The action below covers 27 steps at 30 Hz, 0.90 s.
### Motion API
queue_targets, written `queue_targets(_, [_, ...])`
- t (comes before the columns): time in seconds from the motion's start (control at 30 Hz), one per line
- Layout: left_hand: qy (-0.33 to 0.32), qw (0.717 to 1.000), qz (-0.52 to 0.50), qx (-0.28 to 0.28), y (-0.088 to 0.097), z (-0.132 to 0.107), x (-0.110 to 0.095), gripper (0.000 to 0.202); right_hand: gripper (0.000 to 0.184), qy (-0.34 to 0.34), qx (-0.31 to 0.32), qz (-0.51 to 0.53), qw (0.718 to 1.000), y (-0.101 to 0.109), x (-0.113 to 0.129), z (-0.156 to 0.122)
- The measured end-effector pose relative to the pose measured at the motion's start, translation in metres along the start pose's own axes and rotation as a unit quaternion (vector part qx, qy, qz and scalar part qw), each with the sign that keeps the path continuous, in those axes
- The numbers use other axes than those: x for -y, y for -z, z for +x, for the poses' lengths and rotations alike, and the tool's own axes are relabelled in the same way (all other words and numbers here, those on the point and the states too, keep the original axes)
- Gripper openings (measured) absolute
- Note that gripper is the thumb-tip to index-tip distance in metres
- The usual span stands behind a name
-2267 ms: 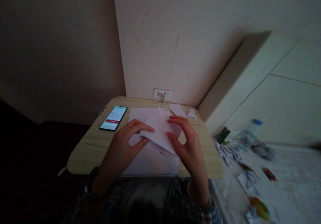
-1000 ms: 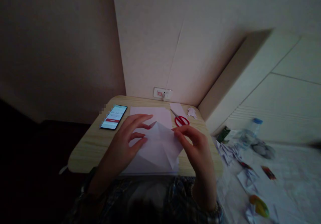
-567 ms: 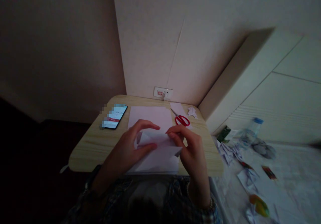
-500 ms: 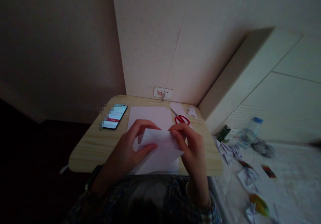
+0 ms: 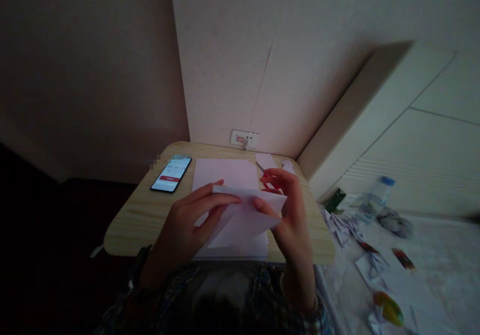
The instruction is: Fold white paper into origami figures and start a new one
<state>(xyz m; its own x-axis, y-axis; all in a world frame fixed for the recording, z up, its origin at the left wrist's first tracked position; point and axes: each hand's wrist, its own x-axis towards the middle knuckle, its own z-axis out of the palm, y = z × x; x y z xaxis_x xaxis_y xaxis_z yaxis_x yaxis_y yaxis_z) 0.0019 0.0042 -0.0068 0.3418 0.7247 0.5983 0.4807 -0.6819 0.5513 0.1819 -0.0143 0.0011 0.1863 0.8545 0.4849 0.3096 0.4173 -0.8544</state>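
Note:
Between my hands is a folded sheet of white paper (image 5: 243, 220), raised a little above a stack of white paper (image 5: 225, 171) on the small table. My left hand (image 5: 193, 220) grips its left side, fingers lying along the upper fold. On the right side my right hand (image 5: 290, 210) holds the same sheet, thumb on the near face and fingers arched behind it. Just beyond the right fingers lie red-handled scissors (image 5: 261, 168), their handles partly hidden by that hand.
A lit phone (image 5: 171, 174) lies on the wooden table (image 5: 129, 230) at left. Paper scraps (image 5: 288, 166) sit at its back right, below a wall socket (image 5: 244, 138). To the right, a bed (image 5: 431, 255) bears a water bottle (image 5: 378, 197), crumpled papers (image 5: 339, 227) and a yellow-green item (image 5: 390, 309).
The left fingers have straightened along the top fold. My right hand has shifted its grip, its thumb now on the paper's face and its fingers spread over the scissors' handles. The sheet is turned slightly.

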Motion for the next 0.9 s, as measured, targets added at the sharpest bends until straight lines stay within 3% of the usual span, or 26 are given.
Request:
queue_targets(0.17, [0.026, 0.999, 0.026, -0.025, -0.001, 0.001, -0.002, 0.021, 0.044, -0.037, 0.016, -0.012, 0.999, 0.002, -0.003, 0.000])
queue_targets(0.27, [0.052, 0.998, 0.016, -0.032, 0.000, 0.002, -0.003, 0.025, 0.031, -0.053, -0.001, -0.009, 0.999, 0.005, -0.006, 0.001])
queue_targets(0.43, [0.085, 0.996, -0.009, -0.039, 0.000, 0.002, -0.003, 0.032, 0.008, -0.080, 0.041, -0.011, 0.996, 0.007, -0.006, 0.001])
queue_targets(0.6, [0.091, 0.995, 0.003, -0.045, -0.002, 0.003, -0.002, 0.033, 0.009, -0.029, -0.007, -0.050, 0.998, 0.006, 0.002, 0.002])
queue_targets(0.9, [0.083, 0.994, 0.034, -0.059, -0.004, 0.005, -0.004, 0.033, 0.013, 0.010, 0.025, -0.053, 0.998, 0.005, 0.006, 0.000])
